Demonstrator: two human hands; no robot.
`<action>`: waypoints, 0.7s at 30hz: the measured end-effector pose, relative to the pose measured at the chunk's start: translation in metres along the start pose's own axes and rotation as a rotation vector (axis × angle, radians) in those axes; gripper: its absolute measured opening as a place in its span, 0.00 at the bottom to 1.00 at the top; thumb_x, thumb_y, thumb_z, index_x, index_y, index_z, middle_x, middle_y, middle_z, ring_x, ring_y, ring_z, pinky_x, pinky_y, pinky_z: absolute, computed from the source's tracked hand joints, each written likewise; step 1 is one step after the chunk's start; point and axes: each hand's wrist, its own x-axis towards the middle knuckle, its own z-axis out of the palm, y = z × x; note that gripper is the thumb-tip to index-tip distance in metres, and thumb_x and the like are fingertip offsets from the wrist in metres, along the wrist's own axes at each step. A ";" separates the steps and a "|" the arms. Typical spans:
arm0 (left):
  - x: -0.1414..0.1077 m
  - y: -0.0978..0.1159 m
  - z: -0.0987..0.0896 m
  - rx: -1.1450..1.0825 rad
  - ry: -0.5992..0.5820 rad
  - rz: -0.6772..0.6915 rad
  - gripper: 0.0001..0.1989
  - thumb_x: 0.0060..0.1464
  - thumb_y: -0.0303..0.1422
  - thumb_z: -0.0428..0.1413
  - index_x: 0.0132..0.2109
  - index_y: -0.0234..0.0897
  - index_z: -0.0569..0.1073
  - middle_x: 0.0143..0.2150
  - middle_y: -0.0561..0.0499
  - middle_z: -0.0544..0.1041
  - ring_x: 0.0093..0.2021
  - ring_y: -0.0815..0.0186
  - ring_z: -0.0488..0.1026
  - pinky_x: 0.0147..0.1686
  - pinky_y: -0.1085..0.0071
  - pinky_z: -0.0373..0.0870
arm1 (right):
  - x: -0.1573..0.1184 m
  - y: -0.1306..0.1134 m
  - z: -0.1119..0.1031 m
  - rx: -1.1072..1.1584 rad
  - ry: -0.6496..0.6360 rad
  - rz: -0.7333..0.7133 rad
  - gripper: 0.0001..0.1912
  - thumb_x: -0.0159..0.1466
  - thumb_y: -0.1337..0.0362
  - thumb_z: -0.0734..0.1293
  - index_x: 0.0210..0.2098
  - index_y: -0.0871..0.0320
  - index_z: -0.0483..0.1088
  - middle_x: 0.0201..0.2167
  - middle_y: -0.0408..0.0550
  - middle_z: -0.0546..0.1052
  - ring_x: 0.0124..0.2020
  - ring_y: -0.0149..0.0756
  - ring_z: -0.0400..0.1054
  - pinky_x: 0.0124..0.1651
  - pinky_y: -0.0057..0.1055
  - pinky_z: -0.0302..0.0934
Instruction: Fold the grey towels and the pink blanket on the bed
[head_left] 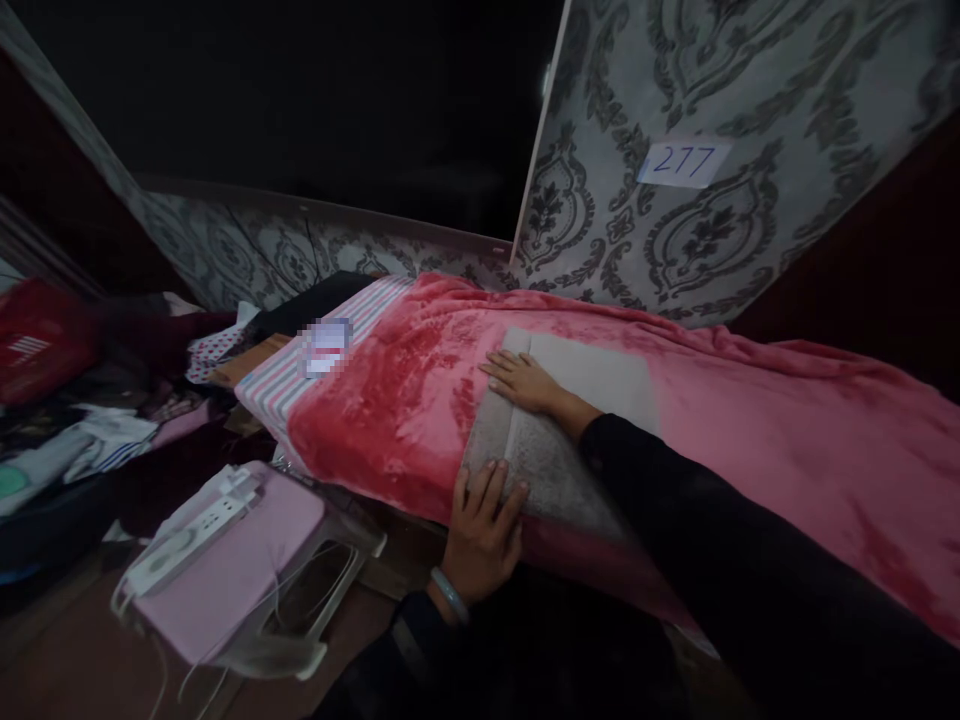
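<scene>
A grey folded cloth [577, 480], plush in its near part and paler and smoother in its far part, lies on a red and pink blanket [397, 400]. My right hand [521, 382] rests flat on the cloth near its far left edge, fingers stretched out. At the near left corner, my left hand [484, 535], with a bracelet at the wrist, touches the cloth with its fingers apart. A crease or seam runs across the cloth between the two hands. Whether the left thumb reaches under the edge is hard to see.
Left of the blanket a striped sheet [277, 390] shows, with a blurred item on it. A pink stool [247, 560] holds a white power strip [191, 540] with trailing cables. Piled clothes [112, 440] lie farther left. Behind stand a dark screen [337, 100] and a patterned wall [712, 90].
</scene>
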 end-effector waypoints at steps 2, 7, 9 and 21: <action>0.000 -0.001 0.001 0.004 0.015 0.004 0.25 0.58 0.28 0.56 0.62 0.38 0.71 0.68 0.39 0.69 0.72 0.53 0.59 0.70 0.45 0.52 | 0.008 0.004 -0.003 0.001 0.023 0.077 0.32 0.75 0.49 0.48 0.74 0.53 0.52 0.75 0.51 0.49 0.75 0.48 0.40 0.73 0.54 0.40; 0.000 -0.005 0.001 0.040 -0.004 0.014 0.26 0.57 0.27 0.56 0.63 0.38 0.70 0.68 0.39 0.69 0.71 0.52 0.61 0.69 0.44 0.54 | 0.005 0.010 -0.012 0.088 0.046 0.270 0.32 0.75 0.49 0.48 0.75 0.51 0.48 0.76 0.50 0.46 0.75 0.48 0.39 0.72 0.53 0.43; 0.001 -0.006 0.000 0.048 -0.009 0.030 0.27 0.57 0.26 0.56 0.64 0.38 0.69 0.68 0.39 0.69 0.71 0.51 0.61 0.68 0.44 0.55 | -0.018 0.015 -0.011 0.118 0.097 0.316 0.34 0.74 0.47 0.49 0.75 0.52 0.50 0.76 0.52 0.45 0.76 0.51 0.38 0.72 0.54 0.45; 0.032 0.016 -0.021 0.052 -0.119 -0.041 0.23 0.59 0.38 0.58 0.59 0.36 0.72 0.69 0.36 0.66 0.70 0.43 0.59 0.68 0.37 0.50 | -0.289 -0.007 0.052 1.145 0.764 0.785 0.37 0.69 0.49 0.58 0.74 0.50 0.46 0.68 0.58 0.65 0.63 0.48 0.67 0.62 0.54 0.65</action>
